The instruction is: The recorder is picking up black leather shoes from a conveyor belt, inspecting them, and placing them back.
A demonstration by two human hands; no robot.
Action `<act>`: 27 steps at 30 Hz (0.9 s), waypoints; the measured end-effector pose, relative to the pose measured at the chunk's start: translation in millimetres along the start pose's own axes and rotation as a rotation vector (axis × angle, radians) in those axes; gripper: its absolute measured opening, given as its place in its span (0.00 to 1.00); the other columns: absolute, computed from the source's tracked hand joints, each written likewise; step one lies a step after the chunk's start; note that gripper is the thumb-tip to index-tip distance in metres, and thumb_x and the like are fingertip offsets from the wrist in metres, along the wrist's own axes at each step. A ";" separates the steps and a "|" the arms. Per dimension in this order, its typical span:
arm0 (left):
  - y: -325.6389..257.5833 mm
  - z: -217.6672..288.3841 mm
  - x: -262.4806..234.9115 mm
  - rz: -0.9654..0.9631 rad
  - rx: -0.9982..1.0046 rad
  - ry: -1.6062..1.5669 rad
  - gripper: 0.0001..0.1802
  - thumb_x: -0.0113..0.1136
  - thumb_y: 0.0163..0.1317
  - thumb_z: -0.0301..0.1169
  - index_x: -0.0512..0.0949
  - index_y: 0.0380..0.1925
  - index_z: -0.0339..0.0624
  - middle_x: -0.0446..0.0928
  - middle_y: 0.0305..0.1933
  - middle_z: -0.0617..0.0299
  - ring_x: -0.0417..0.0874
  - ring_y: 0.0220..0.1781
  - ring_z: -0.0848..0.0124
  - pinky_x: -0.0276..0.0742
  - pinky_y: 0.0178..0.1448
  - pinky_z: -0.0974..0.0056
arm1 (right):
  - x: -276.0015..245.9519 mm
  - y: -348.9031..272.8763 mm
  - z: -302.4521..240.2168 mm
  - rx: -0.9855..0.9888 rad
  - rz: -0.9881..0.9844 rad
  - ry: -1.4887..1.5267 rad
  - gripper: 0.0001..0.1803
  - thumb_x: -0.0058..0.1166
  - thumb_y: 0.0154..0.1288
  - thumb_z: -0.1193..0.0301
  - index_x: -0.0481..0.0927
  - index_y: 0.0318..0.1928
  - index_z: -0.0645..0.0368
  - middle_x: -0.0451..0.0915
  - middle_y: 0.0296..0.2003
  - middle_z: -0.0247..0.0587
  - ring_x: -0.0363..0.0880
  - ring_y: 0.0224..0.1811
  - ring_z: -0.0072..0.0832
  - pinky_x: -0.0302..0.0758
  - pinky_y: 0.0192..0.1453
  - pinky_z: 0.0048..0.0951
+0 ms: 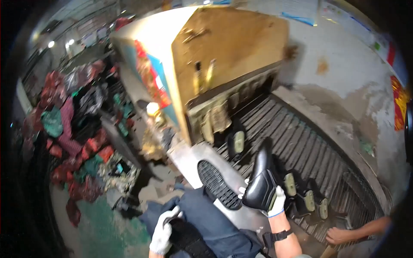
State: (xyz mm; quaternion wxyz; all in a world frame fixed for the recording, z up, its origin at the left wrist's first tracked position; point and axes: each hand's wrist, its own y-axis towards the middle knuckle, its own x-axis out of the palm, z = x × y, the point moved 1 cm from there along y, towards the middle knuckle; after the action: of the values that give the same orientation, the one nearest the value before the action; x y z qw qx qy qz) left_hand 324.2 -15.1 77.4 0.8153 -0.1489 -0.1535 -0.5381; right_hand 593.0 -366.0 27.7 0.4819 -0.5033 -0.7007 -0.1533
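Observation:
My right hand point(277, 203), in a white glove, is closed round the heel end of a black leather shoe point(260, 185). The shoe's toe points away from me, over the edge of the slatted conveyor. Low in front of me, my left hand point(164, 230), gloved in white too, grips a black shoe sole point(189, 241) by its edge; part of it runs out of view. Between the hands, another black sole point(219, 185) with a ridged tread lies on a bare metal plate point(198, 151). Dark cloth point(206, 215) covers my lap.
Several dark shoes with pale green lasts point(309, 200) sit on the slatted conveyor point(301, 133), which enters a large box-like housing point(232, 47). Another person's hand point(340, 235) rests at the conveyor's near right edge. Heaped red, green and black bags point(81, 142) lie left.

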 end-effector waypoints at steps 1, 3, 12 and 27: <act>-0.7 0.6 0.8 -0.060 0.009 0.123 0.40 0.69 0.80 0.58 0.73 0.79 0.41 0.76 0.84 0.46 0.78 0.83 0.47 0.69 0.89 0.41 | 7.2 -15.0 18.3 0.043 -0.014 0.018 0.35 0.66 0.67 0.64 0.79 0.72 0.66 0.87 0.64 0.58 0.90 0.64 0.53 0.85 0.75 0.60; -6.2 2.1 3.1 -0.146 0.009 0.146 0.40 0.68 0.81 0.58 0.71 0.79 0.43 0.71 0.87 0.44 0.73 0.87 0.46 0.68 0.90 0.41 | 22.4 -34.6 54.2 0.145 -0.037 0.032 0.39 0.66 0.65 0.64 0.76 0.75 0.66 0.85 0.67 0.61 0.88 0.67 0.57 0.84 0.77 0.63; -6.7 51.7 16.0 -0.198 0.098 -0.332 0.32 0.65 0.85 0.51 0.74 0.76 0.43 0.80 0.74 0.40 0.81 0.79 0.40 0.78 0.82 0.36 | 117.0 -110.0 91.5 0.160 -0.346 -0.522 0.64 0.72 0.53 0.75 0.56 0.92 0.60 0.72 0.84 0.50 0.70 0.87 0.47 0.63 0.94 0.49; 8.0 62.6 -2.3 -0.141 0.265 0.005 0.56 0.57 0.77 0.75 0.65 0.85 0.39 0.80 0.77 0.44 0.82 0.78 0.54 0.75 0.85 0.47 | 180.0 -165.6 108.6 -0.345 -0.605 -1.361 0.66 0.84 0.52 0.64 0.60 0.89 0.63 0.76 0.77 0.63 0.79 0.76 0.55 0.75 0.80 0.49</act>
State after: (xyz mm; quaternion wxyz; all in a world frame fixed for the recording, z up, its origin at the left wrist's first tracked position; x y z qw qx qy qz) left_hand 325.1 15.4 132.7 0.7883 -0.0275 -0.2312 -0.5695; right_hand 390.0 -263.6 168.7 -0.2045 -0.3409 -0.9166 -0.0421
